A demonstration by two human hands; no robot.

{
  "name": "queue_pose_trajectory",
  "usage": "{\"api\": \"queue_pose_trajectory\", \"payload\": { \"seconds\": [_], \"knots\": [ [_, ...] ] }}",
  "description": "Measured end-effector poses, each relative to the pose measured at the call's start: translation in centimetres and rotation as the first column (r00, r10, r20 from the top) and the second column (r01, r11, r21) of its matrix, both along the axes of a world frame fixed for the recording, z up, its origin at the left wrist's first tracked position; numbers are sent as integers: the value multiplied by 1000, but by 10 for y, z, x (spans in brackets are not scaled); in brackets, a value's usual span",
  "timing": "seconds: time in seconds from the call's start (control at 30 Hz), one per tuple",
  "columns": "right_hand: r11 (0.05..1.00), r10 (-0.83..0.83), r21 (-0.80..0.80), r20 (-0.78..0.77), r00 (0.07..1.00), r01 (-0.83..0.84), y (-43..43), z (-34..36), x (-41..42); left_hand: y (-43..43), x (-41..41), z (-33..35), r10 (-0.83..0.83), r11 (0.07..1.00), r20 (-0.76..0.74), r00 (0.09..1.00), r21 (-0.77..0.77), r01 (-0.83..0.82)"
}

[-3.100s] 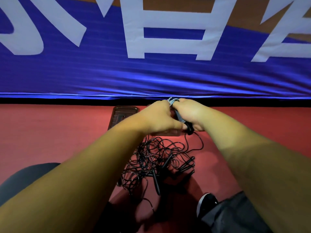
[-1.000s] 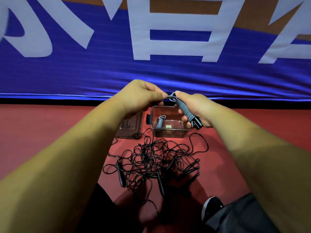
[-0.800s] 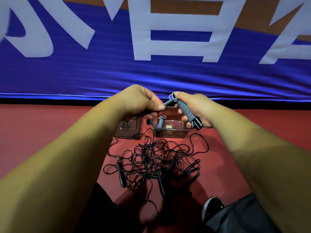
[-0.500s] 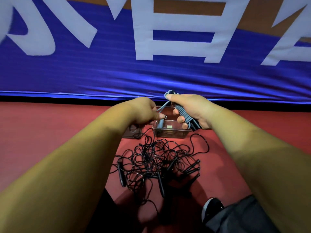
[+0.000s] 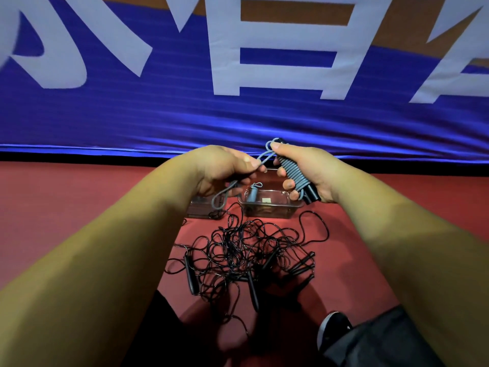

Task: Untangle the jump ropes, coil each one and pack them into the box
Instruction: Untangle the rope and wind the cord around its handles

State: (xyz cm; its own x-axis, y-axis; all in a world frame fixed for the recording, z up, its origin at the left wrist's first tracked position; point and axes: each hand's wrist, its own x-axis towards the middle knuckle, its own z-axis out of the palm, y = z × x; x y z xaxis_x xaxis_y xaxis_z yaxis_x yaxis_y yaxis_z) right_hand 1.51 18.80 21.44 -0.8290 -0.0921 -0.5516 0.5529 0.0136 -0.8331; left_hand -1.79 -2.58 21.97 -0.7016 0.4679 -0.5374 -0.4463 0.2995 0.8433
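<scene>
Coiling looks nearly done: right hand (image 5: pixel 315 173) clamps the grey rope (image 5: pixel 295 174) wound round its black handles (image 5: pixel 311 194), left hand (image 5: pixel 219 168) pinches what looks like its loose tail (image 5: pixel 262 158), above the clear box (image 5: pixel 270 210). Next: tuck, then pack; the black tangle (image 5: pixel 246 250) waits.

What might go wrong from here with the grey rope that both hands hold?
1. If the left hand lets its pinched grey loop slip, the grey rope coil wound on black handles in the right hand may unwind.
2. That hanging loop may snag the black rope tangle on the red floor below.
</scene>
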Motion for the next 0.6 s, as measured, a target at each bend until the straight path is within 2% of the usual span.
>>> {"api": "queue_pose_trajectory", "payload": {
  "seconds": [0.13, 0.33, 0.4, 0.5, 0.6],
  "knots": [
    [1000, 28, 6, -1, 1000, -28, -1, 1, 1, -1, 1, -5, -40, 998, -39, 998, -48, 39],
    [998, 62, -7, -3, 998, -62, -4, 4, 2, 1, 4, 0, -145, 972, -213, 966, -212, 99],
    [999, 48, -8, -16, 999, -49, -3, 3, 2, 2, 8, 1, -157, 969, -228, 961, -225, 105],
    [1000, -8, -5, -36, 999, 7, 1, 4, 1, 4, 8, 2, -16, 998, -192, 981, -60, 4],
    [1000, -14, 18, -47, 999, 15, 2, 5, 0, 7, 6, 6, 147, 984, -197, 969, 125, -124]
  ]
}}
